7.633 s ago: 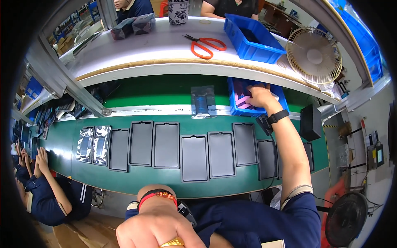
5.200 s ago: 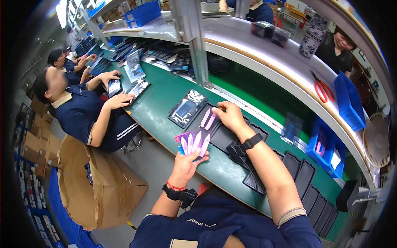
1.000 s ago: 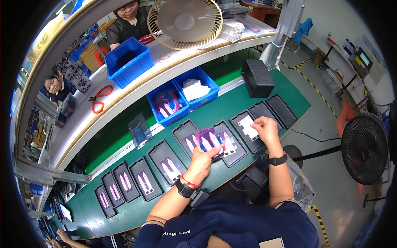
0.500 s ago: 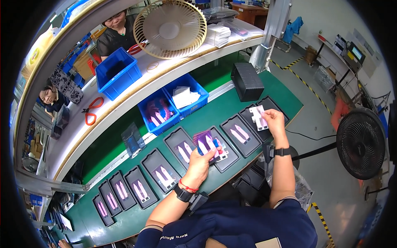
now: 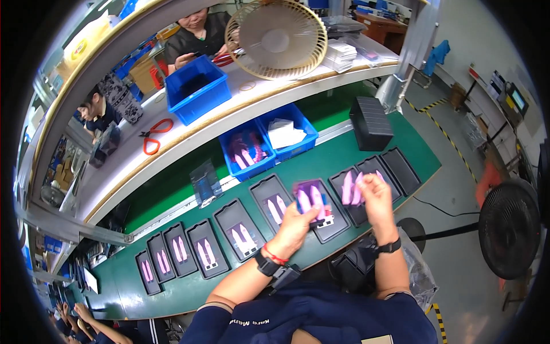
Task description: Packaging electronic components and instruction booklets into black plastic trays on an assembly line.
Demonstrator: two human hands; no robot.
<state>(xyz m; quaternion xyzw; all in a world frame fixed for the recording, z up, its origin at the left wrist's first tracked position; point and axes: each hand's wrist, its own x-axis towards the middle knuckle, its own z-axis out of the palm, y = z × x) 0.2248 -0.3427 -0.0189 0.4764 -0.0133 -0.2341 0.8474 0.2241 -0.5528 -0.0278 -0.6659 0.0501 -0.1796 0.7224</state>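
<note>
Right hand: half a second ago this hand (image 5: pixel 378 196) held a white-showing card over the ninth tray; now its fingers are bunched beside blurred pink strips (image 5: pixel 348 188) at the eighth, and from here I can't tell whether it pinches them or they lie beneath.
Left hand: as before, this hand (image 5: pixel 293 228) pinches a card stack (image 5: pixel 310 200), thumb on top, held up over the trays between both hands.
Trays: some seconds ago the black trays (image 5: pixel 228 217) showed plain insides; now laid cards (image 5: pixel 241 236) lie in a run of them, left of the left hand and on between the hands.
Card look: dark purple with two pale pink pointed strips; some end in a white patch at the edge nearer the wearer.
Count: ten trays in a ragged row on the green table (image 5: pixel 123 284); six with cards left of the left hand, one more between the hands.
Beyond the hands: two blue bins (image 5: pixel 252 171) side by side, one with pink pieces, one with white ones; one black box (image 5: pixel 371 123) past the right hand.
Shelf, farther off: one blue tub (image 5: pixel 200 106), one pair of red-handled scissors (image 5: pixel 150 133), one pale fan (image 5: pixel 276 40).
</note>
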